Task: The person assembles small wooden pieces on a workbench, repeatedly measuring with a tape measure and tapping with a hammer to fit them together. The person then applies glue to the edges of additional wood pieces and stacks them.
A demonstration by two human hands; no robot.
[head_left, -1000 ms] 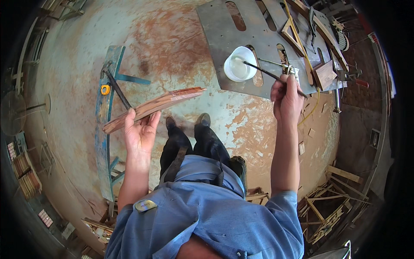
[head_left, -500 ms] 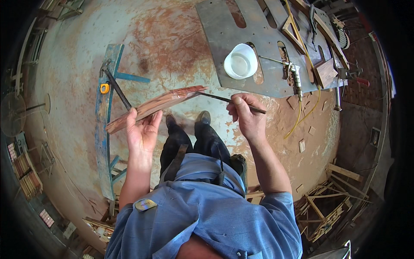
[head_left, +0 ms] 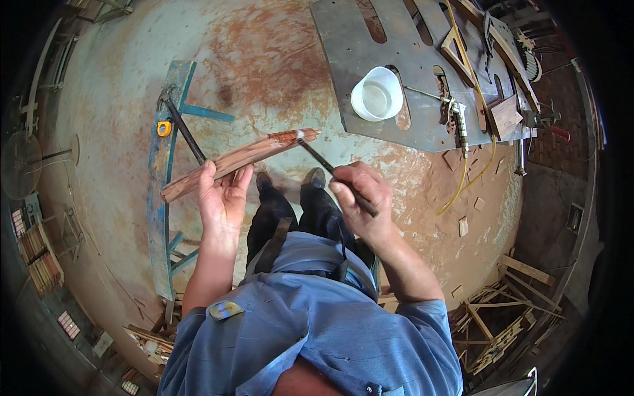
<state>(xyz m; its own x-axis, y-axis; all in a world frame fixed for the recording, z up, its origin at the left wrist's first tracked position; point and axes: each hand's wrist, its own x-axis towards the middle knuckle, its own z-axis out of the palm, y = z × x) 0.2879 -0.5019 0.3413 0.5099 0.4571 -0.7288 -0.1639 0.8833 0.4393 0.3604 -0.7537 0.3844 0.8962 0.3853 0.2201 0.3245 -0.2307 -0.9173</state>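
My left hand [head_left: 223, 198] grips a reddish-brown wooden piece [head_left: 241, 155], thumb on its near side and fingers under it. The piece slants up to the right, and its far right end is redder, with stepped edges. In my right hand [head_left: 365, 198] is a slim dark stick [head_left: 323, 162], wrapped by closed fingers. The stick's far tip rests at the redder end of the wood, where a small white patch shows. Whether that white is a substance or part of the tip I cannot tell. A white plastic tub [head_left: 377, 94] stands beyond my right hand.
The tub sits on a grey metal table [head_left: 330, 46] with slots. On it lie an air blow gun [head_left: 460, 122], a yellow hose [head_left: 489, 148] and wooden frames [head_left: 456, 56]. At left, a blue bench [head_left: 157, 218] bears a hammer [head_left: 183, 129] and yellow tape measure [head_left: 164, 129]. Wood scraps [head_left: 495, 317] lie lower right.
My right hand has moved nearer and slightly left, turning the stick steeper. Its tip now meets the wood at a white patch. My left hand still holds the wood, tilted a little differently.
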